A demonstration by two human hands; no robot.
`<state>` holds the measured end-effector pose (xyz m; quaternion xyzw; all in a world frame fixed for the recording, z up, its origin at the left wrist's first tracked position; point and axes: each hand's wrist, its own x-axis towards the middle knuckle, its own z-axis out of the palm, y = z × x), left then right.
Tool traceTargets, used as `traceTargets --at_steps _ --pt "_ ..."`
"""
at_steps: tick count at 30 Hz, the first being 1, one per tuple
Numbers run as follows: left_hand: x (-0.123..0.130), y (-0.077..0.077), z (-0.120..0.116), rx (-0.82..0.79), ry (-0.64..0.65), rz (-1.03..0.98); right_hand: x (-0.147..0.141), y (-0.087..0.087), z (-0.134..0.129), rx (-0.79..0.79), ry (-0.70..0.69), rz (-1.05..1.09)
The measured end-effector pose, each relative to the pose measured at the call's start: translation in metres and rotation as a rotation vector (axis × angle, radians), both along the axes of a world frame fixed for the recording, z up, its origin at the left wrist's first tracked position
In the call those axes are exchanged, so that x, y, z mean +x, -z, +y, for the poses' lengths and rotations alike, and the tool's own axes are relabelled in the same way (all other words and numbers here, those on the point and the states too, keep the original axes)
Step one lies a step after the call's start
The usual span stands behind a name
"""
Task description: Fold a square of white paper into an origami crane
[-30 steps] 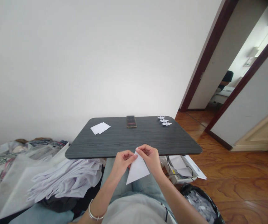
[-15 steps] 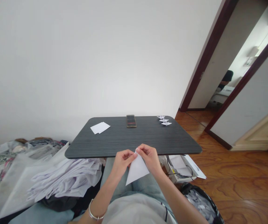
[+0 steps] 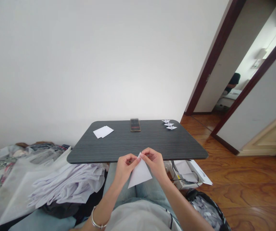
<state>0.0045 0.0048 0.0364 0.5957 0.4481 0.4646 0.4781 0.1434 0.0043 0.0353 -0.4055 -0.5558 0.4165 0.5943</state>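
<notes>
A folded white sheet of paper [image 3: 140, 175], triangular in outline, hangs point-up in front of the table's near edge, above my lap. My left hand [image 3: 126, 165] pinches it near the top point from the left side. From the right, my right hand [image 3: 154, 160] pinches the same point between thumb and fingers. The fingertips of both hands nearly meet there and cover part of the upper fold. The wide lower part of the paper hangs free below my hands.
On the dark table [image 3: 118, 147] lie white paper sheets [image 3: 103, 132] at left, a phone [image 3: 135, 125] at the back, and several folded paper cranes [image 3: 169, 124] at right. Piled cloth [image 3: 68, 183], a box [image 3: 186, 173] and a black bag [image 3: 207, 208] flank my legs. A person [image 3: 233, 81] shows through the doorway.
The paper's lower edge has swung slightly to the left and up. Both hands keep their pinch at the top point, nearly in the same place.
</notes>
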Motion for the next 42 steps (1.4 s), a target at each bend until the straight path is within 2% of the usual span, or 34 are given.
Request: traceTargets --at_steps 6,16,25,34,42 --pt "-0.0012 0.0025 -0.001 0.027 -0.005 0.082 -0.0011 0.003 0.003 -0.009 -0.025 0.092" --pt "-0.0002 0.0013 -0.0015 0.006 0.016 0.057 -0.0047 0.0007 0.0006 -0.03 -0.026 0.254" --pt "0.0007 -0.0016 -0.0021 0.005 0.015 0.039 -0.003 0.0018 0.0012 -0.06 0.007 0.24" --pt "0.0 -0.0028 -0.0032 0.008 0.002 0.099 -0.0034 0.0019 0.0013 -0.072 0.014 0.112" --pt "-0.0006 -0.0037 -0.0037 0.007 0.01 0.097 -0.0019 0.0009 0.0019 -0.075 -0.052 0.155"
